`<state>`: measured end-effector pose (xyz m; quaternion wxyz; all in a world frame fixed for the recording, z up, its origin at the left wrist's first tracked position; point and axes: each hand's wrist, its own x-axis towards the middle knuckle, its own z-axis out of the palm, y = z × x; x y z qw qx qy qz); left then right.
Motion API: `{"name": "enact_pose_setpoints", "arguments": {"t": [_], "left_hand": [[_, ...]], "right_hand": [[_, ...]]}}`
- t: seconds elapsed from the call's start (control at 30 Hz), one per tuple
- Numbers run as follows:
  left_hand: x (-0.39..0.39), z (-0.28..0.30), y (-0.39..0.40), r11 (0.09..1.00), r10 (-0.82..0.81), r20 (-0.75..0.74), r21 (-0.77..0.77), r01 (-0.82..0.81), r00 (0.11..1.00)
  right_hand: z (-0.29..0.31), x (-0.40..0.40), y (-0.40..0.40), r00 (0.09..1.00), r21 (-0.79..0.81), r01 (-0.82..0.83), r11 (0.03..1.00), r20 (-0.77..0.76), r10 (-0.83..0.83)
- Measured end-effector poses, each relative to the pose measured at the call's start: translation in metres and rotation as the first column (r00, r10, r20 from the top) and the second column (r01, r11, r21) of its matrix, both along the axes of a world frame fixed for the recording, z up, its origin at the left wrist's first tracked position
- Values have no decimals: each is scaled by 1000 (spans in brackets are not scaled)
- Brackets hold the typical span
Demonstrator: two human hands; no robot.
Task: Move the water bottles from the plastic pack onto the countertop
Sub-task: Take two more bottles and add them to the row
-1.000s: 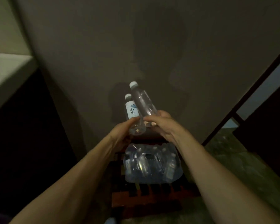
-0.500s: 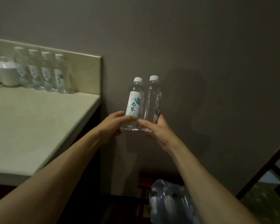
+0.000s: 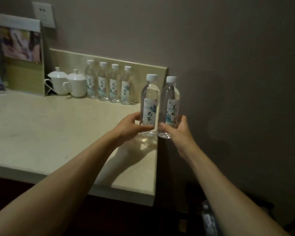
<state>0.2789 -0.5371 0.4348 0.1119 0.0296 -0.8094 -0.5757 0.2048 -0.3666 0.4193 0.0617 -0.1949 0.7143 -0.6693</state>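
Note:
My left hand (image 3: pixel 132 126) grips the lower part of a clear water bottle (image 3: pixel 149 101) with a white cap, held upright just above the right end of the pale countertop (image 3: pixel 49 133). My right hand (image 3: pixel 178 132) holds a second upright water bottle (image 3: pixel 171 103) beside it, just past the counter's right edge. Several matching bottles (image 3: pixel 109 83) stand in a row against the backsplash. A corner of the plastic pack (image 3: pixel 209 218) shows low on the floor, partly hidden by my right forearm.
Two white lidded cups (image 3: pixel 67 84) stand left of the bottle row. A framed sign (image 3: pixel 21 53) leans against the wall at the back left, below a wall socket (image 3: pixel 44 14). The grey wall (image 3: pixel 228 82) lies to the right of the counter.
Both hands have carried the two bottles up and left from over the pack to the counter's right end. The bottles went from tilted to upright. The view has swung left toward the counter.

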Motion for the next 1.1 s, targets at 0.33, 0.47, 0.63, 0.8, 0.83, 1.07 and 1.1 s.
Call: {"name": "enact_pose_setpoints", "arguments": {"t": [0.33, 0.47, 0.63, 0.8, 0.83, 1.07, 1.1], "left_hand": [[-31, -19, -46, 991, 107, 40, -81, -104, 993], [-54, -23, -55, 985, 141, 33, -110, -136, 990], [-82, -25, -64, 960, 183, -11, -215, -181, 983], [-101, -28, -69, 927, 291, -49, -232, -294, 955], [-107, -27, -70, 921, 311, -58, -228, -316, 949], [-135, -28, -78, 891, 347, -104, -273, -362, 932], [-139, -29, -79, 887, 360, -108, -268, -376, 927]], "right_hand": [[-18, -19, -57, 989, 86, 147, 985, -27, -146], [-18, -44, -70, 983, 181, 170, 969, -100, -154], [-21, -71, -76, 979, 327, 181, 928, -146, -139], [-19, -91, -89, 977, 389, 186, 902, -169, -129], [-17, -95, -92, 974, 398, 202, 895, -178, -141], [-11, -118, -111, 970, 407, 226, 885, -181, -164], [-12, -120, -113, 965, 410, 243, 879, -191, -178]]}}
